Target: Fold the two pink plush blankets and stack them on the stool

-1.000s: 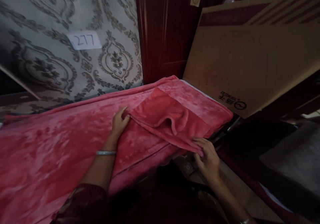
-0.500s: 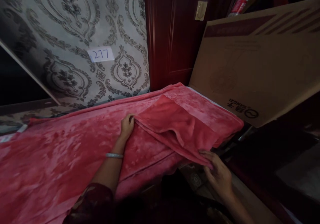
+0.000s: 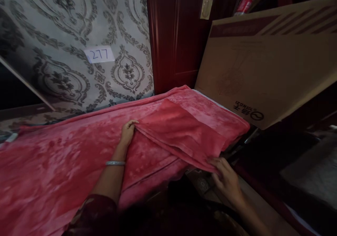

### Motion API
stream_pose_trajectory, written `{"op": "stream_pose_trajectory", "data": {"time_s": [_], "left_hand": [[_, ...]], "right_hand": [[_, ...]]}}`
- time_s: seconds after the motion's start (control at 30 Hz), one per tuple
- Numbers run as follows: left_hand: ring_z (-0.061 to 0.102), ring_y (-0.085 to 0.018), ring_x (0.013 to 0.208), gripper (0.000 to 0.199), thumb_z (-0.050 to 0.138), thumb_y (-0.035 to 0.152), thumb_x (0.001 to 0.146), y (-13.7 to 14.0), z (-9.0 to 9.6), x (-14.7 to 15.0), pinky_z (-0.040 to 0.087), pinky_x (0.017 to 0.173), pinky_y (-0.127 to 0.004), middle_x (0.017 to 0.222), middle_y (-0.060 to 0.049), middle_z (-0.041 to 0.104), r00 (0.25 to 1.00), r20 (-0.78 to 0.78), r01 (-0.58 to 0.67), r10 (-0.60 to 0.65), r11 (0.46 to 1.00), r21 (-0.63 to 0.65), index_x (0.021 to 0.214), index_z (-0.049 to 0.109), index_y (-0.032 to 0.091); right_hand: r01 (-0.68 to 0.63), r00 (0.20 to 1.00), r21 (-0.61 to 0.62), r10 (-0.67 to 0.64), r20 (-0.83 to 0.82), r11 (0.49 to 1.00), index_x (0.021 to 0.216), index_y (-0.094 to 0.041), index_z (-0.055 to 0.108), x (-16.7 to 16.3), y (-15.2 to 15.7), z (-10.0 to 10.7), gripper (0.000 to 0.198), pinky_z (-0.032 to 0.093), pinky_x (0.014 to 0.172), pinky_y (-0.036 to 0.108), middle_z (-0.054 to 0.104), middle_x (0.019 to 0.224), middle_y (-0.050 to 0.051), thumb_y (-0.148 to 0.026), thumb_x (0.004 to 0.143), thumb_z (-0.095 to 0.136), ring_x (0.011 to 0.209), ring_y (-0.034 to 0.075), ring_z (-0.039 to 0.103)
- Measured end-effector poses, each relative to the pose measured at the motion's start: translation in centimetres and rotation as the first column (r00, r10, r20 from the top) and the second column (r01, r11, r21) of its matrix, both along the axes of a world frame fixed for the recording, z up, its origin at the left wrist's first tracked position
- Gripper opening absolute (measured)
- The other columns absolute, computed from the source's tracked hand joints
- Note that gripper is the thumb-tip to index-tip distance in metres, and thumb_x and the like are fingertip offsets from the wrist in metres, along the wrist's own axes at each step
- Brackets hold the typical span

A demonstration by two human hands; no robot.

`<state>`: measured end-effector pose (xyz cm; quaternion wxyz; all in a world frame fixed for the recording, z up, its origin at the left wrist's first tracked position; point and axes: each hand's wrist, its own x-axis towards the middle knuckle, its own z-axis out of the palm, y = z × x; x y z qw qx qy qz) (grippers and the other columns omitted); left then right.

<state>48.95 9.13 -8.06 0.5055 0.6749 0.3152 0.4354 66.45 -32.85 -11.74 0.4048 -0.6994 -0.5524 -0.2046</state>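
Red blanket (image 3: 65, 159) folded corner pinched between left hand (image 3: 128, 132), right hand (image 3: 226, 178)

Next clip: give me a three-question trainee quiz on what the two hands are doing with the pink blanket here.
1. True or false: the left hand rests on the pink blanket at the folded flap's corner.
2. Which hand grips the flap's lower edge over the bed side?
3. What leans behind the blanket: A) cardboard box, B) ladder, C) mirror?

Key
1. True.
2. The right hand.
3. A.
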Motion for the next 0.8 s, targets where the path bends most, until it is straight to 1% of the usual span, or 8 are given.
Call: {"op": "stream_pose_trajectory", "data": {"time_s": [0.1, 0.2, 0.33, 0.43, 0.5, 0.6, 0.73, 0.8], "left_hand": [[0.045, -0.014, 0.056, 0.019, 0.052, 0.025, 0.065, -0.1, -0.1, 0.1, 0.038, 0.057, -0.024, 0.061, 0.004, 0.052, 0.999, 0.034, -0.012, 0.014, 0.999, -0.036, 0.077, 0.066, 0.021], [0.051, -0.015, 0.062, 0.021, 0.051, 0.025, 0.068, -0.3, -0.1, 0.2, 0.044, 0.064, -0.026, 0.072, 0.002, 0.061, 0.999, 0.035, -0.018, 0.017, 1.0, 0.005, 0.082, 0.066, 0.021], [0.061, -0.02, 0.085, 0.023, 0.047, 0.019, 0.07, -0.2, -0.3, 0.3, 0.05, 0.086, -0.033, 0.086, -0.002, 0.068, 0.996, -0.081, -0.024, 0.042, 0.977, 0.211, 0.082, 0.066, 0.021], [0.062, -0.024, 0.092, 0.022, 0.047, 0.014, 0.068, -0.4, 0.0, 0.3, 0.05, 0.094, -0.041, 0.087, -0.005, 0.066, 0.976, -0.188, -0.029, 0.112, 0.918, 0.396, 0.08, 0.064, 0.021], [0.061, -0.029, 0.104, 0.024, 0.052, 0.014, 0.067, -1.2, 0.7, 0.1, 0.048, 0.099, -0.046, 0.1, -0.009, 0.067, 0.951, -0.265, 0.019, 0.163, 0.82, 0.573, 0.085, 0.066, 0.021], [0.054, -0.034, 0.121, 0.034, 0.062, 0.019, 0.072, -4.3, 1.8, 0.2, 0.043, 0.107, -0.052, 0.127, -0.013, 0.062, 0.914, -0.396, 0.266, 0.094, 0.598, 0.756, 0.106, 0.068, 0.02], [0.058, -0.028, 0.116, 0.031, 0.062, 0.03, 0.088, -9.4, 1.9, 1.6, 0.048, 0.101, -0.045, 0.125, -0.013, 0.064, 0.824, -0.548, 0.565, -0.143, 0.266, 0.781, 0.117, 0.065, 0.02], [0.062, -0.024, 0.104, 0.019, 0.057, 0.024, 0.093, -11.0, 1.4, 2.5, 0.051, 0.092, -0.04, 0.113, -0.011, 0.067, 0.791, -0.59, 0.611, -0.163, 0.157, 0.776, 0.109, 0.066, 0.02]], "right_hand": [[0.06, 0.998, 0.062, -0.061, 0.024, 0.996, 0.11, -0.025, 0.061, 0.1, -0.6, 0.6, 0.026, 0.056, 0.076, 0.032, 0.064, 0.1, 0.005, -0.012, 0.091, 0.049, 0.091, 0.02, 0.065], [0.112, 0.993, 0.095, -0.116, 0.03, 0.989, 0.105, -0.025, 0.06, -0.2, -0.9, 0.3, 0.025, 0.055, 0.076, 0.033, 0.061, 0.099, 0.005, -0.009, 0.088, 0.05, 0.091, 0.021, 0.063], [0.002, 1.0, -0.046, -0.002, -0.003, 0.999, 0.104, -0.025, 0.061, -0.5, -0.5, -1.4, 0.032, 0.057, 0.077, 0.032, 0.064, 0.1, 0.004, -0.005, 0.084, 0.047, 0.094, 0.02, 0.066], [0.028, 0.999, -0.04, -0.029, -0.036, 0.999, 0.107, -0.025, 0.061, -0.5, -0.3, -2.6, 0.034, 0.058, 0.079, 0.034, 0.065, 0.101, 0.005, -0.006, 0.083, 0.047, 0.095, 0.021, 0.066], [0.039, 0.998, -0.033, -0.04, -0.048, 0.999, 0.108, -0.025, 0.061, -0.5, -0.3, -2.9, 0.034, 0.058, 0.078, 0.035, 0.065, 0.102, 0.005, -0.007, 0.083, 0.047, 0.095, 0.022, 0.066], [0.023, 0.997, -0.029, -0.026, -0.077, 0.999, 0.109, -0.025, 0.062, -0.7, -0.2, -3.0, 0.034, 0.058, 0.077, 0.036, 0.065, 0.102, 0.006, -0.008, 0.083, 0.047, 0.095, 0.022, 0.066], [0.01, 0.994, -0.007, -0.011, -0.109, 1.0, 0.109, -0.025, 0.062, -0.8, 0.0, -2.8, 0.032, 0.058, 0.079, 0.037, 0.065, 0.103, 0.006, -0.009, 0.086, 0.048, 0.096, 0.023, 0.067], [0.002, 0.994, 0.0, -0.002, -0.111, 1.0, 0.11, -0.025, 0.062, -0.8, 0.0, -2.7, 0.031, 0.058, 0.079, 0.036, 0.065, 0.103, 0.006, -0.009, 0.087, 0.048, 0.096, 0.023, 0.067]]}}
